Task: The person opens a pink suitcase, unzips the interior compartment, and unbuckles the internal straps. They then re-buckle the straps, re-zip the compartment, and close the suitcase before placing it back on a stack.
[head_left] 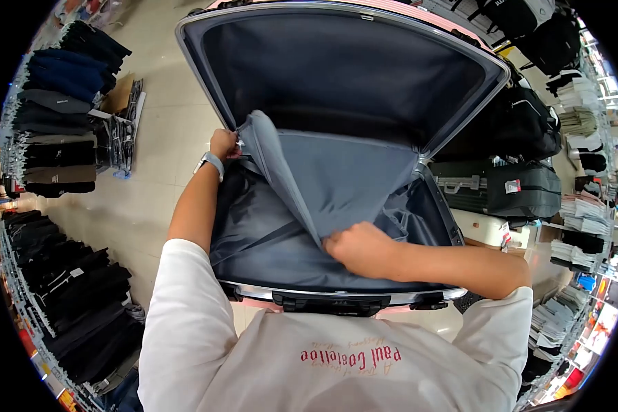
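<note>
Right hand (364,250) first: fingers closed, knuckles up, pinching the lower corner of the grey divider (347,175), and the fabric slants down to it from the hinge line! Over to the left hand (224,143), curled in at the left end of the hinge, close against the divider's upper corner; the fingertips are tucked away, so I cannot tell whether they grip it. A watch (215,165) sits on that wrist. The divider lies inside the open suitcase (254,257), right in front of me, its thick left edge running in a long diagonal. Behind it the lid (350,69) stands up, dark-lined, and below it the base (247,216) spreads out with wrinkled lining, front edge close to my white T-shirt (275,364). Out on the flanks: dark clothes (72,302) to my left, beyond the tiled floor (175,127), a dark case (529,192) and a white case (484,228) to my right
</note>
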A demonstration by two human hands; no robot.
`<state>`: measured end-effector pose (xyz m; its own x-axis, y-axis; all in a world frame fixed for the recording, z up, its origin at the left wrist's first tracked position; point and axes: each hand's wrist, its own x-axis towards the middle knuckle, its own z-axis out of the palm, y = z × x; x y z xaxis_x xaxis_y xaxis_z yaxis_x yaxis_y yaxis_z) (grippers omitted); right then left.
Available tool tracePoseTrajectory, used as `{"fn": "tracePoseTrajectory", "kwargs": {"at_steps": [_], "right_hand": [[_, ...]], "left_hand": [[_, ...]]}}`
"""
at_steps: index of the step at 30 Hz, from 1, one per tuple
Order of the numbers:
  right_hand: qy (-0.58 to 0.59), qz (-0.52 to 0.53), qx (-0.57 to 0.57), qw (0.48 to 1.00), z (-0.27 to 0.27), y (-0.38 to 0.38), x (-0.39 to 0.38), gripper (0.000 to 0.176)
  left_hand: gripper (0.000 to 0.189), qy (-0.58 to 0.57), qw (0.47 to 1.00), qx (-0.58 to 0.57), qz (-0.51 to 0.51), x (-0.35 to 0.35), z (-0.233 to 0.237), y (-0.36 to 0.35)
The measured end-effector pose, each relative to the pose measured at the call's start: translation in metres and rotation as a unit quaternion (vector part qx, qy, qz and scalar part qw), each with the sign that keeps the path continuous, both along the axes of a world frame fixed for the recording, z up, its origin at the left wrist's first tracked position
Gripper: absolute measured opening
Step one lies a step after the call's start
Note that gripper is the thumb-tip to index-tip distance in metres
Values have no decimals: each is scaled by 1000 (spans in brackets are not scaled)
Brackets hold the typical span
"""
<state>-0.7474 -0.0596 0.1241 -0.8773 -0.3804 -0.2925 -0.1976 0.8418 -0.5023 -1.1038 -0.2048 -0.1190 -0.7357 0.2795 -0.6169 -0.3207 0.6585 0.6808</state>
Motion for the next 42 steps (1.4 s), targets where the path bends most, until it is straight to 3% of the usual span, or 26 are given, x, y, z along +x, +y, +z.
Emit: {"fn": "tracePoseTrajectory", "kwargs": {"at_steps": [4,5,12,13,14,16,17,18,20,22,24,26,27,30,32,34,36,38,42], "right_hand": [[-21,73,-12,997,-25,-18,25,22],[-44,88,-28,995,-34,-24,28,38],[-116,133,-104,979,-62,-33,19,60],[-145,134,-113,974,-64,-31,15,63],[-174,137,-121,968,-65,-30,14,66],[-191,141,-123,964,-70,-31,15,69],[-207,147,-124,959,-74,-33,14,72],[-208,152,-125,958,-82,-34,15,72],[-204,146,-153,956,-97,-37,20,73],[-219,150,-156,951,-100,-38,16,74],[-231,154,-154,948,-101,-38,13,74],[-235,159,-136,949,-103,-40,15,74],[-236,162,-134,949,-107,-39,15,74],[-267,143,-192,933,-111,-28,4,74],[-366,71,-234,898,-92,-16,-17,60],[-266,-18,-199,943,-108,-3,-32,41],[-9,-149,-112,982,-136,18,-45,27],[66,-217,37,973,-158,53,-64,32],[-84,-313,168,931,-182,101,-75,57]], "left_hand": [[28,12,1000,-8,-2,7,-11,1],[28,26,999,-5,-21,6,-13,0],[27,28,999,-30,-24,8,3,2],[32,88,988,-102,-78,16,23,5],[32,88,988,-103,-79,13,13,3],[39,245,940,-154,-183,5,-8,-4],[40,265,938,-139,-175,4,-13,-3],[40,264,938,-142,-172,13,6,4],[35,342,887,-212,-227,37,63,27],[29,377,869,-246,-206,45,71,47],[35,385,822,-180,-378,50,65,57],[46,377,796,-90,-465,66,51,58],[59,408,765,-118,-484,75,38,54],[63,365,763,-172,-506,90,6,42],[65,391,740,-180,-517,101,-10,34],[68,427,733,-197,-492,117,-13,32],[71,404,734,-203,-507,125,-8,35],[72,374,732,-225,-524,129,1,40],[75,345,744,-217,-530,124,4,41]]}}
